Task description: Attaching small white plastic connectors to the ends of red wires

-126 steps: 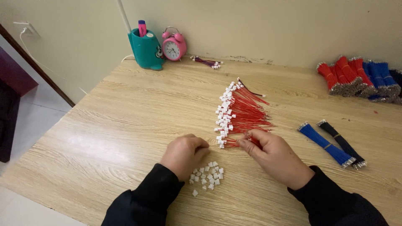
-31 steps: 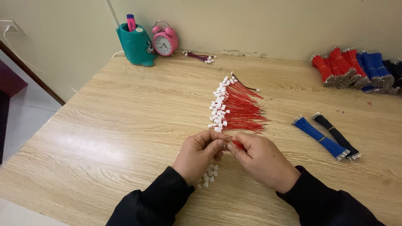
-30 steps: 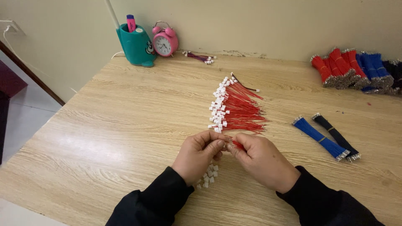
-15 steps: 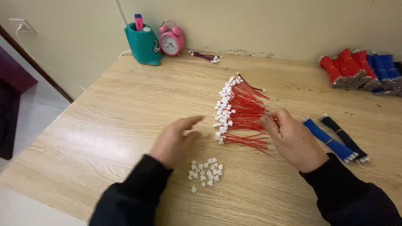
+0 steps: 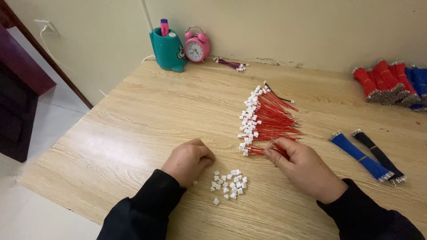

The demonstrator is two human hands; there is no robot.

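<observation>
Nearest you, the small white plastic connector housings [image 5: 229, 185] lie loose on the pale wooden table [image 5: 133, 129]. Your left hand [image 5: 188, 160] rests curled beside them; any contents are hidden. Your right hand [image 5: 302, 166] pinches the near end of the red wire leads with white plugs [image 5: 267, 120]. Far back, a teal pen cup [image 5: 167, 50] holds a pink marker; its interior cannot be seen.
</observation>
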